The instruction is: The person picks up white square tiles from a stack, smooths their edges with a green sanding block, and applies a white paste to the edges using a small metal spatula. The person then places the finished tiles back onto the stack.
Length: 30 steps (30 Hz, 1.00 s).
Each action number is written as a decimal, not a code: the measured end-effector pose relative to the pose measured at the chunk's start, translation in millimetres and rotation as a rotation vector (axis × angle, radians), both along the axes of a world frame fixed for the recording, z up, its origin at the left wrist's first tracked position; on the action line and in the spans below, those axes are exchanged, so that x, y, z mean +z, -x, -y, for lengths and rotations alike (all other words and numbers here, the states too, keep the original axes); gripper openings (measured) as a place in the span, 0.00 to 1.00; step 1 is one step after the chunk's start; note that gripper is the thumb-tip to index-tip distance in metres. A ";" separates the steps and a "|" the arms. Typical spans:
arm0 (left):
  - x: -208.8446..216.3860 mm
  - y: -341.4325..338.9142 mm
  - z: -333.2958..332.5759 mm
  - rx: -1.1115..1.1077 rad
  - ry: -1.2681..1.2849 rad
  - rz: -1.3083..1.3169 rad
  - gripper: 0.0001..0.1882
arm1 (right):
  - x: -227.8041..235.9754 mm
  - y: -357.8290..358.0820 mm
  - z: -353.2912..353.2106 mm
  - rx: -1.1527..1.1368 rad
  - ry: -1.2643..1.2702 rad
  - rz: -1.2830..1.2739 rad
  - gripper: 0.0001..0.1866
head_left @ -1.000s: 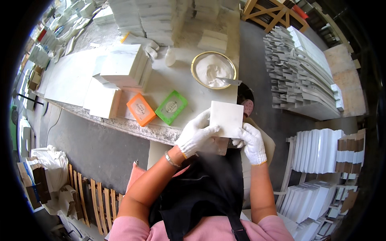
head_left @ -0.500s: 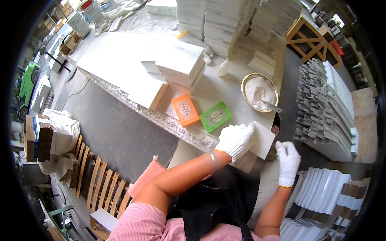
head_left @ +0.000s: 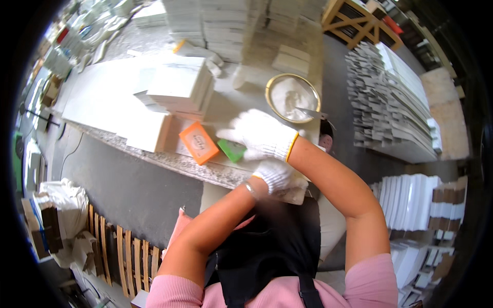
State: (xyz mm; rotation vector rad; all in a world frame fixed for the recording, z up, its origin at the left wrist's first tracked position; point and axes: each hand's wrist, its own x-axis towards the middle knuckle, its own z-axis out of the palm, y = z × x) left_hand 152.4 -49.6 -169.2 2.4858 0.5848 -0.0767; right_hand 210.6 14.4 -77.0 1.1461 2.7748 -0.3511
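My right hand, in a white knit glove with a yellow cuff edge, reaches leftward across my left hand. Its fingers are spread over and beside a green block-shaped hand pad, covering part of it; I see no grip on the pad. My left hand, gloved alike, rests low at the table's front edge. Its fingers are hidden by the right hand and forearm. A matching orange pad lies left of the green one. Behind my right hand stands a gold-rimmed bowl of white paste with a metal spatula.
Stacked white marble tiles stand on the stone table, with taller stacks behind. A pale bottle stands near the bowl. Grey-edged slabs are racked at right. Wooden pallet slats lie lower left.
My right hand has swung from the right side across to the green pad. The white tile seen under my left hand is now mostly covered. The whole view has shifted.
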 end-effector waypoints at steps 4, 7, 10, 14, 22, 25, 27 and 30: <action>15.2 -13.3 1.1 0.079 -0.133 0.037 0.49 | 49.7 -55.1 41.8 -0.329 -0.024 -0.659 0.39; 22.5 1.8 -0.8 0.205 -0.196 0.257 0.49 | 46.1 -106.0 108.0 -0.817 0.005 -1.330 0.43; 29.3 -3.8 0.1 0.213 -0.185 0.369 0.50 | -9.5 -140.7 174.4 -1.225 0.015 -1.445 0.43; 29.3 -2.8 0.2 0.221 -0.171 0.336 0.50 | -54.2 -115.5 212.1 -1.406 0.056 -1.456 0.37; 32.6 -9.6 -2.5 0.196 -0.175 0.319 0.50 | -75.1 -145.7 150.8 -1.237 -0.250 -1.054 0.34; 34.2 -6.1 -1.0 0.237 -0.157 0.345 0.47 | -73.9 -121.9 185.3 -1.217 -0.230 -0.999 0.36; 34.8 -4.9 -1.3 0.237 -0.150 0.338 0.47 | -73.2 -107.2 214.8 -1.087 -0.329 -0.802 0.39; 33.4 -5.4 0.7 0.225 -0.153 0.329 0.47 | -70.5 -121.4 188.6 -1.053 -0.389 -0.739 0.38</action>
